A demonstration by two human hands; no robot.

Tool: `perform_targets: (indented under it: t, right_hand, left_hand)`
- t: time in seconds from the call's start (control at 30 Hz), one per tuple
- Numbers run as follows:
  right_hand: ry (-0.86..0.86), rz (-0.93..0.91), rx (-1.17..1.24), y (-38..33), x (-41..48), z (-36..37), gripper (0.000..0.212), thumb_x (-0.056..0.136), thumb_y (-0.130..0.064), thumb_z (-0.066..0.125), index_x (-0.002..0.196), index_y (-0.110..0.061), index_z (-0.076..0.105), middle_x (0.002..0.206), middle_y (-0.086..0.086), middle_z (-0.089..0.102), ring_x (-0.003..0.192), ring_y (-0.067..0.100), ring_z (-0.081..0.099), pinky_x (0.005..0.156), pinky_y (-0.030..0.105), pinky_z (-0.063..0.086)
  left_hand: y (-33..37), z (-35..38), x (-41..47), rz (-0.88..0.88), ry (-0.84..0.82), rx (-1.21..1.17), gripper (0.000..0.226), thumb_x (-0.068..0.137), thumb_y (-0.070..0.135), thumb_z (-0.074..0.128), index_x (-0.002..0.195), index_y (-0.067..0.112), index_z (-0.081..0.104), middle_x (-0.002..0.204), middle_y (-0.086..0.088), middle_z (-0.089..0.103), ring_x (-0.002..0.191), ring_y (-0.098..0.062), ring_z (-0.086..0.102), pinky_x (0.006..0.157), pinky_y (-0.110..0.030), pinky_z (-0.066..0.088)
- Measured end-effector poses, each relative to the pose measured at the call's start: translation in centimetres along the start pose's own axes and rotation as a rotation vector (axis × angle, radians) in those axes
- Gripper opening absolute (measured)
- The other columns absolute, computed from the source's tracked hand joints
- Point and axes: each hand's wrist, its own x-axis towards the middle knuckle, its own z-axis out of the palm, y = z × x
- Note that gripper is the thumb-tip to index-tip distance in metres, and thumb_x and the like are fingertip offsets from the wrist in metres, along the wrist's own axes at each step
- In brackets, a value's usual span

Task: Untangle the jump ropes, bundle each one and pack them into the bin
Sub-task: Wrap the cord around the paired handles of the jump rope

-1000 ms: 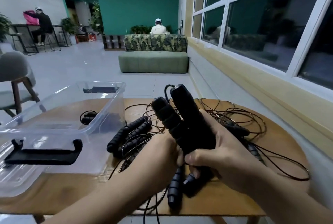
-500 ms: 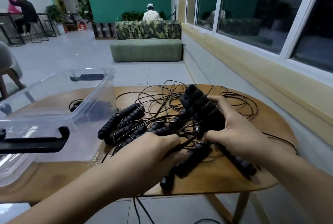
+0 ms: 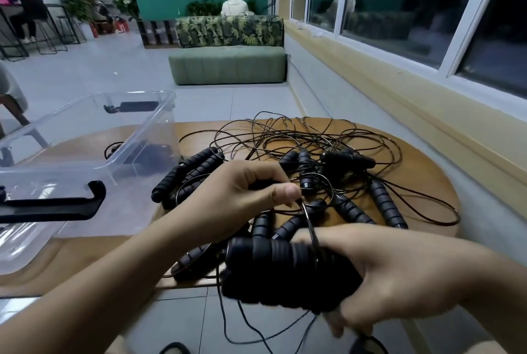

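Note:
A tangle of thin black cords [image 3: 299, 137] and several black ribbed handles [image 3: 383, 202] covers the wooden table [image 3: 427, 171]. My right hand [image 3: 399, 274] grips a pair of black handles [image 3: 282, 274] near the table's front edge, held sideways. My left hand [image 3: 242, 197] pinches a thin cord [image 3: 309, 222] between thumb and fingers just above that pair; the cord runs down to the held handles. A clear plastic bin [image 3: 85, 159] stands at the left with one bundled rope [image 3: 148, 154] visible inside.
The bin's black latch handle [image 3: 57, 205] faces me. More cord hangs off the table's front edge toward the tiled floor [image 3: 256, 333]. A window wall runs along the right; a green sofa [image 3: 228, 65] and seated people are far behind.
My right hand lifted the handle pair out of the pile and drew it toward me to the table's front edge. My left hand rose off the handles and now pinches a cord.

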Motion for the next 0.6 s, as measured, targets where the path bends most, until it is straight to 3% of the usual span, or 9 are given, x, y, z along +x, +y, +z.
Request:
perform_targets:
  t: [0.07,0.17,0.3,0.43,0.5,0.6]
  right_hand:
    - [0.07,-0.035,0.139,-0.1,-0.3,-0.4,0.048,0.088,0.016,0.072,0.12,-0.018,0.061,0.095,0.008,0.076,0.085,0.03,0.076,0.072,0.049,0.062]
    - [0.245,-0.082,0.283,0.4,0.2,-1.3,0.053,0.085,0.021,0.074,0.127,-0.006,0.059,0.109,0.021,0.076,0.085,0.033,0.076,0.061,0.036,0.06]
    - [0.579,-0.043,0.403,1.8,1.8,-2.2,0.061,0.077,0.02,0.08,0.128,-0.005,0.059,0.109,0.021,0.077,0.078,0.04,0.071,0.058,0.034,0.06]
    - [0.816,0.028,0.293,2.3,2.8,-2.6,0.071,0.076,0.014,0.085,0.128,-0.022,0.051,0.101,0.018,0.078,0.072,0.047,0.074,0.066,0.049,0.063]
    - [0.909,0.015,0.329,2.4,2.9,-3.0,0.076,0.079,0.016,0.081,0.131,-0.026,0.046,0.1,0.018,0.079,0.073,0.047,0.074,0.062,0.047,0.061]
    - [0.954,0.033,0.268,2.9,2.7,-4.0,0.07,0.084,0.011,0.081,0.13,-0.029,0.046,0.098,0.014,0.08,0.076,0.034,0.079,0.06,0.042,0.059]
  left_hand:
    - [-1.9,0.3,0.5,-0.069,0.012,-0.024,0.022,0.103,0.036,0.068,0.086,0.025,0.076,0.074,0.002,0.07,0.069,-0.013,0.063,0.067,-0.028,0.043]
    - [-3.7,1.4,0.7,-0.194,0.076,-0.005,0.031,0.102,0.019,0.057,0.076,0.026,0.071,0.063,0.016,0.064,0.062,0.004,0.058,0.062,-0.025,0.048]
    - [-2.6,3.5,0.7,-0.111,0.056,0.184,0.034,0.107,0.056,0.043,0.09,0.039,0.066,0.078,0.006,0.07,0.074,-0.01,0.065,0.075,-0.034,0.052]
    - [-1.9,4.1,0.5,-0.167,0.008,0.347,0.036,0.111,0.05,0.04,0.095,0.028,0.064,0.081,0.006,0.067,0.08,-0.007,0.062,0.075,-0.036,0.048]
    - [-1.3,4.0,0.0,-0.183,-0.04,0.398,0.035,0.11,0.052,0.04,0.094,0.029,0.062,0.081,0.006,0.064,0.077,-0.007,0.06,0.074,-0.036,0.049]
    - [-0.3,3.5,-1.2,-0.143,-0.084,0.429,0.032,0.108,0.055,0.042,0.09,0.033,0.056,0.079,0.007,0.061,0.072,-0.008,0.058,0.067,-0.036,0.048]
